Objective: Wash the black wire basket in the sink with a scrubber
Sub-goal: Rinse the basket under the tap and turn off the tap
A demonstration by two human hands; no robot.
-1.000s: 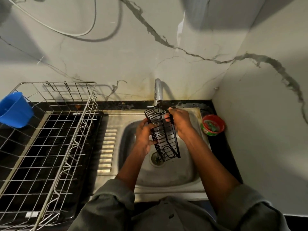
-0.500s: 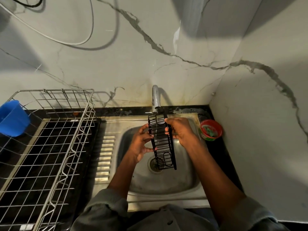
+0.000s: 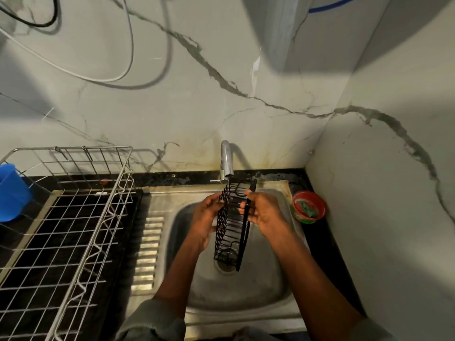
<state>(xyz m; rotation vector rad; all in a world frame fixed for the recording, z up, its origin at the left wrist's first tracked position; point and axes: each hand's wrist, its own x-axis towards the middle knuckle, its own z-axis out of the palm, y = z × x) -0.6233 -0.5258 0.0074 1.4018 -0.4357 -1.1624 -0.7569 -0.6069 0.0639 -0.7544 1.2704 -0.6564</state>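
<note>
Black wire basket (image 3: 231, 225) hangs lengthwise toward drain; left hand (image 3: 205, 223), right hand (image 3: 264, 212) clasp it.

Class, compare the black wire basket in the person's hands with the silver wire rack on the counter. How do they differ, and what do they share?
The black wire basket is dark and narrow; the silver wire rack is shiny and far larger. The basket is held on end over the sink by the left hand and the right hand; the rack rests flat on the counter. Both are open wire grids.

grey sleeves (image 3: 157, 321) pushed up, bare forearms
</note>
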